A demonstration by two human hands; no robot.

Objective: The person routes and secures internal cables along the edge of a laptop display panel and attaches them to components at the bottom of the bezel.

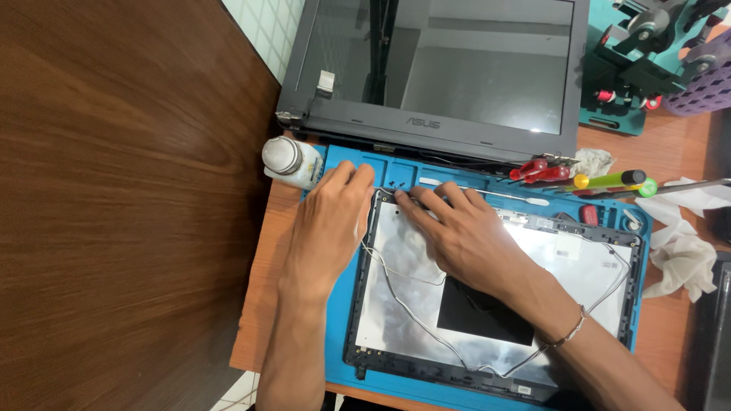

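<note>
Fingers of the left hand lie spread and flat, gripping nothing, pressing on the upper left corner of the laptop lid shell and the blue mat beside it. The right hand crosses in from 4 o'clock, its fingers stretched open too, the tips touching the shell's top edge at about 11 o'clock of the shell; whether they pinch a small part there cannot be told.

Judging from how things lie, the work is well along in stripping: the shell lies face down and open on the mat, with its screen panel already out, and the screen and bezel unit stands apart at 12 o'clock. What looks left is the small work along the top edge, where the thin wires remain in place.

The shell is a dark frame around a silvery foil lining with a black square patch near the middle. Grey wires loop across it from the upper left down to 5 o'clock and up the right side.

At 10 o'clock a small white bottle stands on the wooden counter. Screwdrivers with red and yellow-green handles lie at 1 o'clock, and a crumpled white cloth at 3 o'clock.
</note>
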